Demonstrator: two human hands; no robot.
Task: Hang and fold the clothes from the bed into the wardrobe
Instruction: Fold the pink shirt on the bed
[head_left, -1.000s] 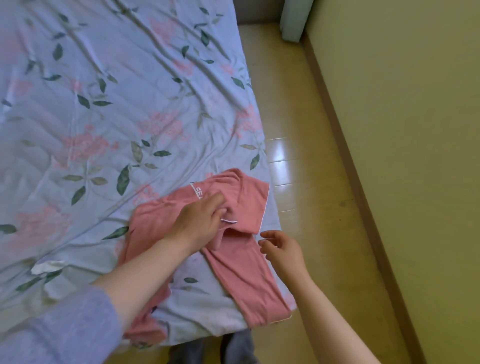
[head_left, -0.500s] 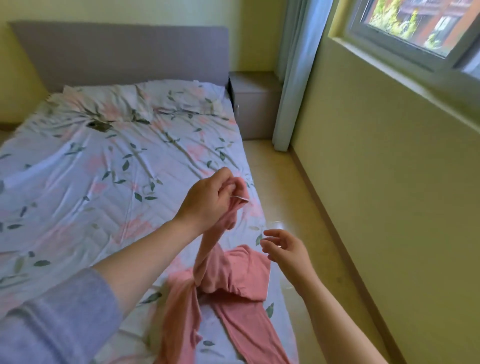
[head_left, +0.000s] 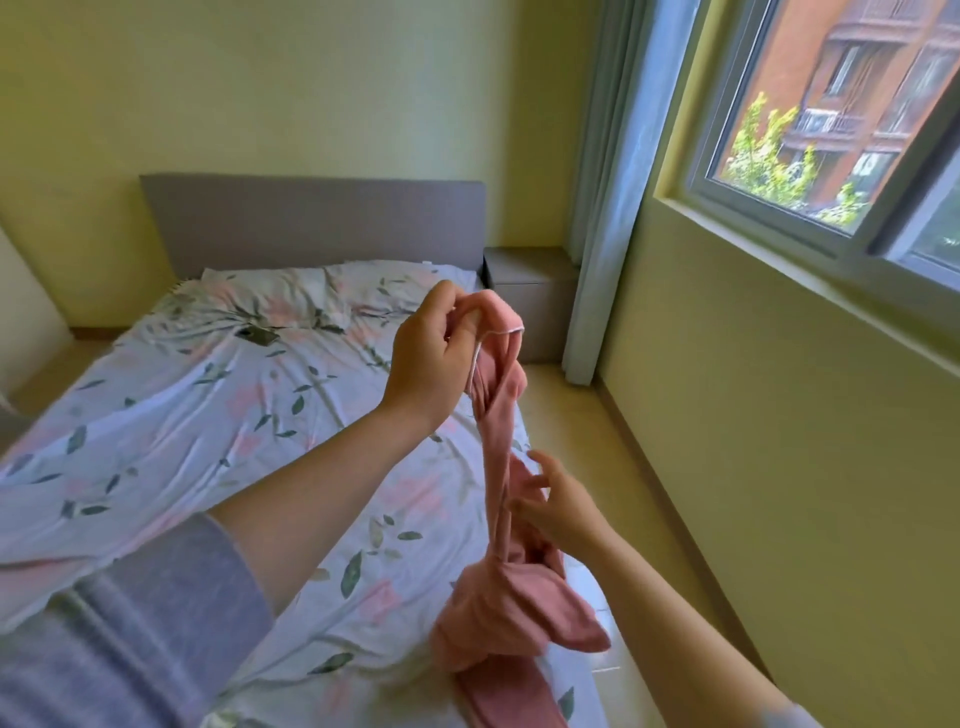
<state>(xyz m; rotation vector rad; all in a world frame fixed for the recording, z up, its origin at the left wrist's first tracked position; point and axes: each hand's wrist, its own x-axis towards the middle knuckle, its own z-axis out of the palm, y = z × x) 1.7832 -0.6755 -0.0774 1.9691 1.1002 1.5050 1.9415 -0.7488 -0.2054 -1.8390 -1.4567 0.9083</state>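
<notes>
place: home bedroom, likely | bed (head_left: 218, 415) | headboard (head_left: 311, 218) | curtained window (head_left: 831, 130)

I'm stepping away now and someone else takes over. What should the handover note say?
Left hand grips the pink garment by its white-trimmed edge, above the bed. Right hand, fingers spread, touches the hanging fabric lower down. The garment's lower end lies bunched on the bed's near corner.
Done: garment picked up.
Left: fold or hang it; the wardrobe is out of view.
</notes>
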